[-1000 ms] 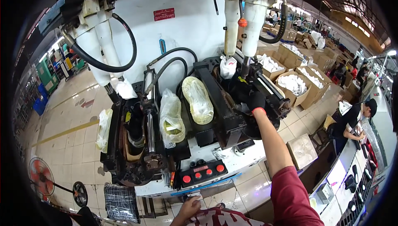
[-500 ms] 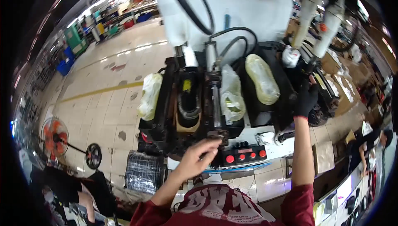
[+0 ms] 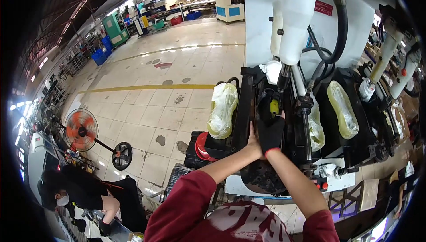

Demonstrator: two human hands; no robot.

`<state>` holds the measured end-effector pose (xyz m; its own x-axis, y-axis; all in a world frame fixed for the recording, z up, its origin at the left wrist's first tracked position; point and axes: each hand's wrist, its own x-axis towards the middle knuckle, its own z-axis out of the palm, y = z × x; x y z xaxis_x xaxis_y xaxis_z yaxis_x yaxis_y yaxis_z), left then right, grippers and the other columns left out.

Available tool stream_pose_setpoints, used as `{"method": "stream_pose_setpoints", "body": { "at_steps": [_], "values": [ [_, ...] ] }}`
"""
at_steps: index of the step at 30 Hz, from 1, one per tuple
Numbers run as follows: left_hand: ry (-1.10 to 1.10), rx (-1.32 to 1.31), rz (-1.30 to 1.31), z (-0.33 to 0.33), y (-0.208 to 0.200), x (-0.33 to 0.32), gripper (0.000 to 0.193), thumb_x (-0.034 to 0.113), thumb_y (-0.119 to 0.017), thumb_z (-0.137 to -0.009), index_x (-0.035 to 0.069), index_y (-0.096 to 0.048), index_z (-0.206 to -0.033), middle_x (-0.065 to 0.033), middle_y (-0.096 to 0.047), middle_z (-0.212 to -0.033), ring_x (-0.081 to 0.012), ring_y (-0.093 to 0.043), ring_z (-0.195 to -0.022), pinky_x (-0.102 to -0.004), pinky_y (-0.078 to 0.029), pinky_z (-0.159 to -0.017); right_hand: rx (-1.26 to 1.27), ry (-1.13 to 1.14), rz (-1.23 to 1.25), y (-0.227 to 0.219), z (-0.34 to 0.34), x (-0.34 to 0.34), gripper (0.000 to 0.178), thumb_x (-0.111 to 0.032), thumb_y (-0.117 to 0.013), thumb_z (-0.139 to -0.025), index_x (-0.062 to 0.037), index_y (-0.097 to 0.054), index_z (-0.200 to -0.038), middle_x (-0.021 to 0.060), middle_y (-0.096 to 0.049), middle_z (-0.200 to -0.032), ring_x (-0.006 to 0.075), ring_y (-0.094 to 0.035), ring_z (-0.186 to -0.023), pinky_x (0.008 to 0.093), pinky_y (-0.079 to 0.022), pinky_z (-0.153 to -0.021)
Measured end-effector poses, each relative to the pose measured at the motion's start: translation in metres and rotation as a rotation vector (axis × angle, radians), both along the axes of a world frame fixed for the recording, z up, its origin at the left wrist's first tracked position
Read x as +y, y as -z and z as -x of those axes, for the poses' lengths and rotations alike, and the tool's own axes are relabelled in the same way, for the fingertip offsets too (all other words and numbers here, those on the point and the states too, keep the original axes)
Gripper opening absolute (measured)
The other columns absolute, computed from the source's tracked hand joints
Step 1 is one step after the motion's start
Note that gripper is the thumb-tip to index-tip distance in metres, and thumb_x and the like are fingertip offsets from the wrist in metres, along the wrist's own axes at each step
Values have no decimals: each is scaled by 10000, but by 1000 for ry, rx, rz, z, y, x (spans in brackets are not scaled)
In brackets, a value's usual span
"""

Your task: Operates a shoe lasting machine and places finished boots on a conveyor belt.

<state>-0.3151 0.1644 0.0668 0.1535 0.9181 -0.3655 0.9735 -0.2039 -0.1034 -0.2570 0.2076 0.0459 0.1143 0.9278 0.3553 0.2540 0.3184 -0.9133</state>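
Both my hands are together at the left station of a black press machine, around a dark shoe. The shoe is mostly hidden by my hands; a yellow part shows in its opening. My right hand, in a black glove, wraps over the shoe. My bare left hand presses against the shoe's left side, its fingers partly covered. Just above the shoe, a metal press rod comes down from a white cylinder.
Pads wrapped in yellowish plastic stand left and right of the station. A control box with red buttons sits at the front right. An orange fan and a co-worker in black are at the left.
My view has swung left. My right hand has moved from the right station to the shoe at the left station. My left hand has left the control box's side and joined it.
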Motion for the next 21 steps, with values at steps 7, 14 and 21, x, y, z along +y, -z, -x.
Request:
{"method": "stream_pose_setpoints", "body": {
  "at_steps": [7,14,21],
  "values": [
    [-82,89,94,12,-17,10,770,659,-382,-963,192,-318,-1572,-249,-216,-1618,-459,-127,-1503,-676,45,-1161,-295,62,157,-47,13,66,567,-379,-721,-830,15,-601,-1219,242,-683,-1100,390,-665,-1031,443,-523,-884],
    [5,-541,-327,37,-15,-35,430,418,-614,-915,48,-730,-1101,-254,-588,-1330,-420,-465,-1343,-497,-316,-1156,375,-268,236,-57,-59,51,301,-212,-697,-917,-10,-694,-1140,87,-731,-989,171,-676,-921,309,-505,-825],
    [-641,-2347,37,78,-67,-110,898,434,-659,-956,129,-121,-1606,-207,-349,-1565,-301,-479,-1352,-421,-408,-1106,362,-495,547,-199,-178,-140,360,-76,-671,-902,18,-622,-1246,79,-706,-1118,145,-667,-977,294,-529,-862]
  ]
}}
